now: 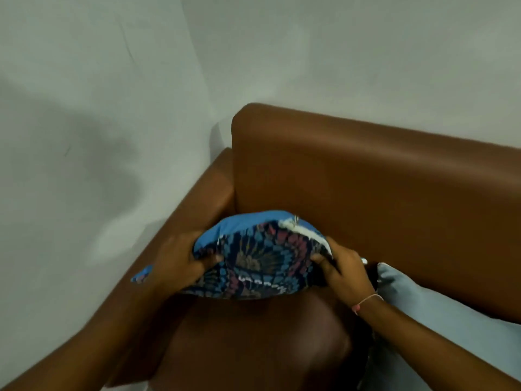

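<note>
A cushion (262, 258) with a dark blue, red and teal patterned face and a plain blue back hangs over the corner of a brown leather sofa (366, 176). My left hand (180, 261) grips its left edge, thumb pressed into the patterned side. On the other side my right hand (344, 272) grips the right edge, where a white inner lining and a zip end show. The cushion lies tilted, its upper edge close to the sofa's backrest.
A pale blue cushion (439, 328) lies on the seat at the right, just beside my right wrist. The sofa's left armrest (197, 210) stands close to a grey-white wall (98, 108). The seat pad (253, 342) is below the cushion.
</note>
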Demonstrator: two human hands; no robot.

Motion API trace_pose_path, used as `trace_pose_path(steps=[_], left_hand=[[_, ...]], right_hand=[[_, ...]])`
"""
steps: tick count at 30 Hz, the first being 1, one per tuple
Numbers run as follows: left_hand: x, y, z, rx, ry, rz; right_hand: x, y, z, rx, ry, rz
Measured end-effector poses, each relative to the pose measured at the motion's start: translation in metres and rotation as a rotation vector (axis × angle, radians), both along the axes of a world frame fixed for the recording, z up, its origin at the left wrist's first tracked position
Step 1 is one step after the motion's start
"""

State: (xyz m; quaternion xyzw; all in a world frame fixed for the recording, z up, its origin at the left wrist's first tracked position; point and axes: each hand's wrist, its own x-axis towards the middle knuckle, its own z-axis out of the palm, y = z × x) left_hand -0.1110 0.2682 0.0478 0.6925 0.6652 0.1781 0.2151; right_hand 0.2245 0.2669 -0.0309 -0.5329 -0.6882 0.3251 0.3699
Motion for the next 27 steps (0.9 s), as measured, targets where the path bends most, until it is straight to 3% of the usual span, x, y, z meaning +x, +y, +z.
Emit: trace_pose_path(steps=[9, 14, 19, 22, 27], left_hand=[[0.020, 0.172, 0.006, 0.023, 0.056, -0.281], [0.016, 0.217, -0.016, -0.067, 0.060, -0.187], [0.027, 0.218, -0.055, -0.038, 0.063, -0.130], [0.028, 0.212, -0.059, 0.071, 0.125, -0.118], [0.029, 0.187, -0.052, 0.382, 0.021, 0.046]], right_hand=[[-0.014, 0.071, 0.031, 0.023, -0.081, -0.335], [-0.017, 0.131, 0.030, -0.225, -0.145, -0.253], [-0.016, 0.143, 0.008, -0.295, -0.243, -0.318], [-0.019, 0.137, 0.006, -0.329, -0.238, -0.337], [-0.009, 0.116, 0.016, -0.257, -0.239, -0.483]])
